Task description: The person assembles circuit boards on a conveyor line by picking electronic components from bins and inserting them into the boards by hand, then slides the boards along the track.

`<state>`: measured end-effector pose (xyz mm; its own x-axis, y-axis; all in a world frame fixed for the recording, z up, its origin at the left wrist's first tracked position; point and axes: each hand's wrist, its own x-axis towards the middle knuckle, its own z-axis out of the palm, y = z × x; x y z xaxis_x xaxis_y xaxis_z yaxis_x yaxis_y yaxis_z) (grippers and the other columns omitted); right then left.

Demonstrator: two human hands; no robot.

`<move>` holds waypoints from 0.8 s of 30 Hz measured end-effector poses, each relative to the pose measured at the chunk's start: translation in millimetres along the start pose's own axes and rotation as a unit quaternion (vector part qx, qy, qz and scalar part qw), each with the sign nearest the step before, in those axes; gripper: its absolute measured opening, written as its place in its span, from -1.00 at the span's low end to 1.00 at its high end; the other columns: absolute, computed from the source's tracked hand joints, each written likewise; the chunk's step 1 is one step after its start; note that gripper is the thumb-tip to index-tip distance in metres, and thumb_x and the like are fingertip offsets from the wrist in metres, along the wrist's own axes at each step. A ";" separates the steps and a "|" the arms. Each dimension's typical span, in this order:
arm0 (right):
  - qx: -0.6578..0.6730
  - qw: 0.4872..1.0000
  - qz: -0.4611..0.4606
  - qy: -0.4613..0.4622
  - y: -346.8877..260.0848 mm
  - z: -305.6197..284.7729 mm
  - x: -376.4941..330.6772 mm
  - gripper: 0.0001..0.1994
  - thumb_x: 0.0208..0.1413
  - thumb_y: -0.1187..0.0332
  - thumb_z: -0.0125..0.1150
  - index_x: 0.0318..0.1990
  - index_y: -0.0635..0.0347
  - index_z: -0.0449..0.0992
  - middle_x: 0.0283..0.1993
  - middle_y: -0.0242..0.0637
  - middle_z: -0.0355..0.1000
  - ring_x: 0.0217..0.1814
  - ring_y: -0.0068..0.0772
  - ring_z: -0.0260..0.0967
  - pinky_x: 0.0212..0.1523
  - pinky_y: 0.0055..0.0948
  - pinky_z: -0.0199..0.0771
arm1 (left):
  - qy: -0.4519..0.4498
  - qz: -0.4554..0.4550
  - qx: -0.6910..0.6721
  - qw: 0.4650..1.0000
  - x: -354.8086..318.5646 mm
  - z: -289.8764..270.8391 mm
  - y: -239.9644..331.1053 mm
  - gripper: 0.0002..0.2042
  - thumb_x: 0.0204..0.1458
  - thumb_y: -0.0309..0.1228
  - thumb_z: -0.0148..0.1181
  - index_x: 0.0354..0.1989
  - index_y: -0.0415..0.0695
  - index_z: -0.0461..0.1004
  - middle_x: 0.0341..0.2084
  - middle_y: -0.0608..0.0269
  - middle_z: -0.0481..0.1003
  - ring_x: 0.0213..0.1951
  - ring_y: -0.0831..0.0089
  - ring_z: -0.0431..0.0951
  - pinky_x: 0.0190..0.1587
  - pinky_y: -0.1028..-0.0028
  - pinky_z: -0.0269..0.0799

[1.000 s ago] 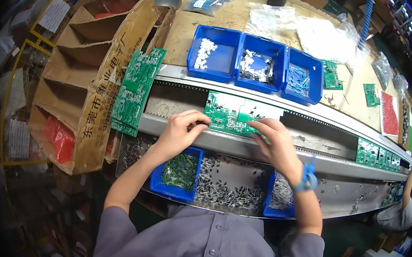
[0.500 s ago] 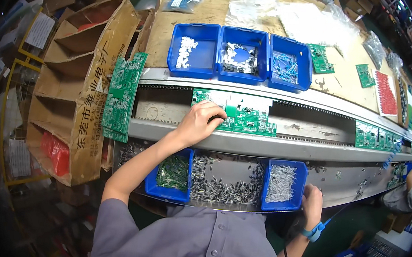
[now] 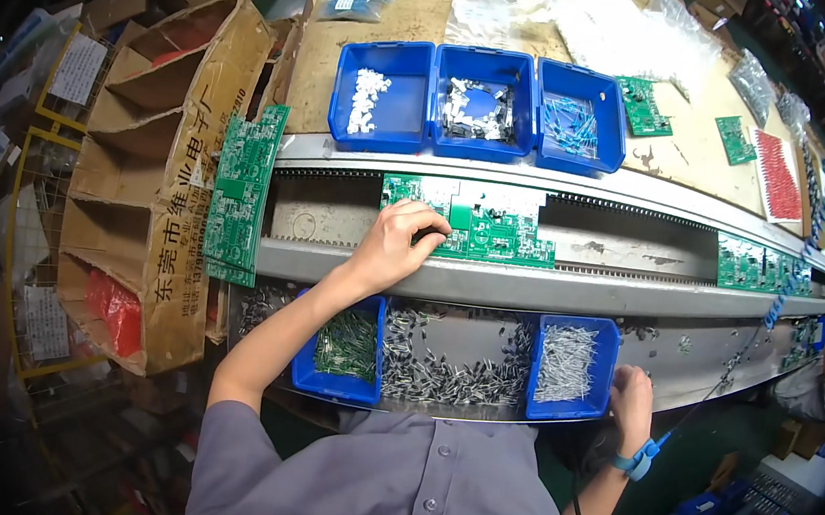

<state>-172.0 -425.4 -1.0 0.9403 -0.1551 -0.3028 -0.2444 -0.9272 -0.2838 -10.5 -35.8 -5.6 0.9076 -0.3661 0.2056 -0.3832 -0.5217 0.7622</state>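
Circuit board — green, studded with small parts — lies flat in the conveyor channel, ahead of the person and behind the front rail. Left hand covers its left portion, wrist crossing the rail. Left grip: thumb and forefinger bent toward each other at the board; cannot tell whether they are closed, or on any part.

Right hand well apart, beside the right end of a blue bin of silvery leaded parts. Fingers curled; contents of that grip, if any, hidden — cannot tell. Blue strap round the right wrist, coiled cord running up to the right.

Near side: blue bin of green leaded parts under the left forearm; loose dark-headed components strewn on the metal between the two bins.

Far side, on the tan surface: three blue bins in a row, white pieces in the left, white and black in the middle, blue leaded parts in the right. Stacked green boards at left, next to a cardboard divider box.
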 end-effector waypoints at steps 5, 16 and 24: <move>0.042 0.998 0.032 -0.038 -2.2 -6.7 2.8 -0.86 -0.24 0.61 0.16 -0.42 0.33 0.47 -0.41 -0.03 0.41 -0.31 0.02 0.38 -0.24 -0.16 0.38 | -0.002 0.005 0.001 1.000 -1.2 -2.1 -1.1 -0.92 -0.10 -0.56 0.18 -0.41 -0.24 0.53 -0.44 0.13 0.53 -0.34 0.26 0.50 -0.25 0.37 0.39; 0.102 0.972 -0.165 0.133 -67.3 -54.7 38.5 -0.89 -0.08 0.57 0.18 -0.34 0.30 0.49 -0.41 -0.12 0.43 -0.33 -0.07 0.38 -0.26 -0.29 0.37 | -0.006 0.059 0.092 0.994 -6.4 6.8 -1.8 -0.85 -0.15 -0.55 0.24 -0.35 -0.20 0.53 -0.36 0.18 0.44 -0.23 0.25 0.43 -0.16 0.33 0.34; 0.226 0.915 -0.325 0.074 -136.3 -22.4 108.8 -0.88 -0.10 0.56 0.25 -0.34 0.28 0.51 -0.43 -0.18 0.44 -0.34 -0.25 0.45 -0.31 -0.40 0.45 | 0.066 0.039 0.106 0.991 -14.2 -30.8 14.2 -0.68 -0.24 -0.54 0.32 -0.21 -0.16 0.52 -0.20 0.12 0.38 -0.11 0.21 0.39 -0.04 0.33 0.34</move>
<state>-31.1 -323.6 25.1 0.9355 0.3034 0.1812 0.3367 -0.6095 -0.7177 -23.5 -14.3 21.1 0.8829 -0.3158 0.3475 -0.4681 -0.6513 0.5972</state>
